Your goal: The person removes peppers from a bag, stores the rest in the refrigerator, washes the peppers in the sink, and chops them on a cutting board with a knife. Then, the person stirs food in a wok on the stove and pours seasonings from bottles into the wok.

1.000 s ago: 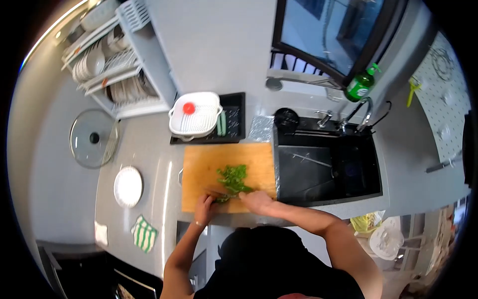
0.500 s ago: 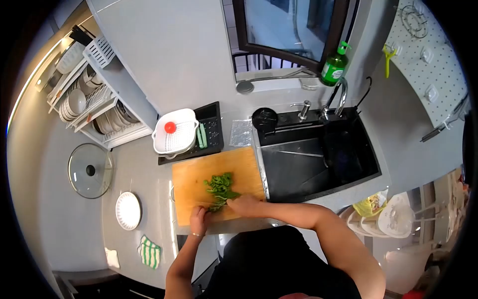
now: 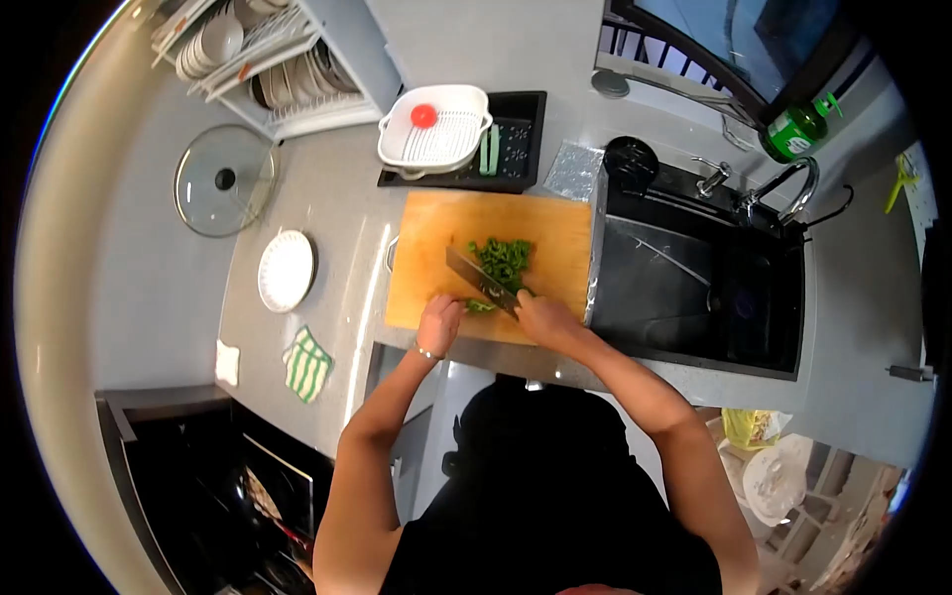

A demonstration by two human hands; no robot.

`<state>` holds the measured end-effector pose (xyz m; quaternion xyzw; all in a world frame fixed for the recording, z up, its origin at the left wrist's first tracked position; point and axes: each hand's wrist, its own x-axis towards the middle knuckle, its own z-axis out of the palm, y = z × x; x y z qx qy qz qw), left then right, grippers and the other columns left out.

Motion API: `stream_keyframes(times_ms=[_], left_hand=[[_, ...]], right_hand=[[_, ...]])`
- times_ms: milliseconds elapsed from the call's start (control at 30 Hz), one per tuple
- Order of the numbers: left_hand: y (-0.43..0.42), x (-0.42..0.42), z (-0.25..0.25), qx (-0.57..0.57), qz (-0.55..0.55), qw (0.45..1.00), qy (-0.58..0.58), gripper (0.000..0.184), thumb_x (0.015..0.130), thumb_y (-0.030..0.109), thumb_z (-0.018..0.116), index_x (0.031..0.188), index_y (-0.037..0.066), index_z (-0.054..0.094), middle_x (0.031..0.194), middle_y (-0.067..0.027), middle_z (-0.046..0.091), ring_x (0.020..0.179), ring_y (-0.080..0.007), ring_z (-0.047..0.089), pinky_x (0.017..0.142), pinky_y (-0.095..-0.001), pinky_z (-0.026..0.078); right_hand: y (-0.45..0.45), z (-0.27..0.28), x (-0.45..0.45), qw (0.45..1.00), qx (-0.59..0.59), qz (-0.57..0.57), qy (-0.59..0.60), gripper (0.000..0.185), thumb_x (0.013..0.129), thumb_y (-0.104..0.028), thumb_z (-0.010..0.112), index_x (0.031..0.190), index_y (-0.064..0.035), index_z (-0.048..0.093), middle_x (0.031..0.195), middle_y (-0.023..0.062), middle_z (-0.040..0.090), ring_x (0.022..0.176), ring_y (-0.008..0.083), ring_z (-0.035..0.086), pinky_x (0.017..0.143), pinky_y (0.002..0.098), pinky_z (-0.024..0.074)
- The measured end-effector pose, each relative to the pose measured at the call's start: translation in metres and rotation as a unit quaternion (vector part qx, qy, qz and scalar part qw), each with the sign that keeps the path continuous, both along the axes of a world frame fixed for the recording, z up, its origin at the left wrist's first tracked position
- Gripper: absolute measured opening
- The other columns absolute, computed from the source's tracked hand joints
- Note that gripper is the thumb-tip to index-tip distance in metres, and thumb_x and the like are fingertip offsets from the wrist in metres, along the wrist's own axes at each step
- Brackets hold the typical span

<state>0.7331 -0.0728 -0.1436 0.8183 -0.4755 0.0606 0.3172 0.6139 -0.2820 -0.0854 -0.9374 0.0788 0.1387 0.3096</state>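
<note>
My right hand [image 3: 545, 319] grips a kitchen knife [image 3: 476, 277] by its handle. The broad dark blade slants up and left over the wooden cutting board [image 3: 421, 223]. A pile of chopped green vegetables [image 3: 506, 258] lies on the board, just beyond the blade. My left hand [image 3: 442, 319], fingers bent together, is at the board's front edge. Its fingertips press on the end of a small bunch of uncut greens [image 3: 480, 305] on the near side of the knife.
Behind the board, a white basket [image 3: 451, 149] holding a red tomato [image 3: 424, 116] sits on a black tray [image 3: 534, 134]. At right is a black sink [image 3: 659, 342]. Leftward are a white bowl [image 3: 286, 271], a striped cloth [image 3: 307, 365] and a glass lid [image 3: 226, 213].
The head view has turned, bringing the stove into sight at lower left. The knife now shows its broad side, angled across the board, where before only a thin edge was visible.
</note>
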Motion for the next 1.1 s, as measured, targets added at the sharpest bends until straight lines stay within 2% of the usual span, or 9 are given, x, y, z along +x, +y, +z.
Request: stream_keyframes(times_ms=[100,267,367,467,600,700,800,967,1100], left_hand=[[0.002,-0.002,-0.002,-0.057,-0.004,0.998,-0.024,0.008,0.071,0.002,0.064,0.077,0.001,0.058,0.085,-0.0124,0.058,0.073,-0.0311,0.055,0.064,-0.0376,0.046],[0.004,0.0,0.001,-0.031,-0.024,0.999,-0.03,0.01,0.068,0.002,0.064,0.073,0.002,0.055,0.086,-0.0104,0.059,0.074,-0.029,0.055,0.062,-0.037,0.046],[0.005,0.001,-0.002,-0.03,-0.038,0.998,-0.028,0.011,0.067,0.001,0.063,0.074,0.003,0.055,0.087,-0.0098,0.058,0.075,-0.0284,0.054,0.062,-0.037,0.046],[0.005,0.001,0.0,-0.039,-0.041,0.998,-0.019,0.011,0.066,0.001,0.062,0.075,0.004,0.056,0.087,-0.0093,0.058,0.077,-0.028,0.055,0.063,-0.0366,0.047],[0.008,0.003,0.004,-0.035,-0.038,0.999,0.007,0.013,0.069,0.001,0.063,0.081,0.003,0.059,0.085,-0.0098,0.058,0.077,-0.0282,0.056,0.065,-0.0359,0.048],[0.008,-0.005,0.013,-0.054,0.071,0.97,0.226,0.014,0.072,0.003,0.064,0.086,0.002,0.061,0.084,-0.0113,0.058,0.075,-0.0293,0.057,0.065,-0.036,0.048],[0.012,0.003,0.004,-0.033,0.006,0.989,0.144,0.016,0.074,0.005,0.066,0.089,0.002,0.062,0.083,-0.0123,0.058,0.073,-0.0302,0.058,0.064,-0.036,0.048],[0.015,-0.002,0.003,-0.041,0.005,0.987,0.155,0.015,0.072,0.005,0.065,0.087,0.004,0.063,0.083,-0.0118,0.059,0.077,-0.0305,0.059,0.068,-0.0363,0.048],[0.02,-0.002,0.003,-0.029,-0.005,0.986,0.166,0.015,0.071,0.005,0.065,0.086,0.004,0.062,0.085,-0.0115,0.06,0.08,-0.0306,0.059,0.07,-0.0366,0.049]], right_hand=[[-0.001,0.003,0.004,0.999,0.001,0.02,-0.025,0.021,0.09,-0.022,0.045,0.092,-0.0018,0.045,0.071,0.0229,0.06,0.068,0.0417,0.059,0.061,0.0526,0.0433],[-0.002,0.046,0.002,0.998,-0.035,0.058,0.001,0.02,0.09,-0.02,0.044,0.091,-0.0005,0.045,0.07,0.0225,0.06,0.069,0.0422,0.059,0.061,0.0526,0.0433],[-0.002,0.074,0.004,0.992,-0.046,0.11,0.045,0.019,0.09,-0.017,0.044,0.094,0.0014,0.046,0.075,0.0236,0.061,0.076,0.0412,0.06,0.067,0.0507,0.0442],[0.003,0.064,0.01,0.984,-0.084,0.136,0.08,0.018,0.089,-0.016,0.045,0.096,0.0012,0.046,0.076,0.0233,0.062,0.077,0.0399,0.061,0.068,0.0505,0.0449],[0.021,0.02,0.018,0.993,-0.057,0.094,0.036,0.02,0.09,-0.017,0.045,0.098,0.0009,0.046,0.077,0.0224,0.062,0.078,0.0393,0.061,0.068,0.0506,0.0453],[0.022,0.018,0.016,0.997,-0.043,0.062,0.035,0.021,0.091,-0.019,0.043,0.098,0.0008,0.046,0.076,0.0223,0.062,0.077,0.0403,0.061,0.068,0.0508,0.045],[0.011,0.02,0.012,0.999,-0.026,0.028,0.018,0.022,0.092,-0.02,0.042,0.098,0.0008,0.045,0.075,0.0225,0.061,0.076,0.0416,0.059,0.068,0.0513,0.0443],[0.005,0.061,0.001,0.994,-0.022,0.087,0.068,0.021,0.091,-0.02,0.042,0.095,0.0003,0.045,0.07,0.0228,0.06,0.072,0.0428,0.058,0.066,0.053,0.0427],[0.006,0.065,-0.006,0.993,-0.021,0.096,0.065,0.019,0.091,-0.019,0.043,0.093,0.0001,0.045,0.068,0.0228,0.059,0.07,0.0431,0.058,0.064,0.0538,0.0425]])
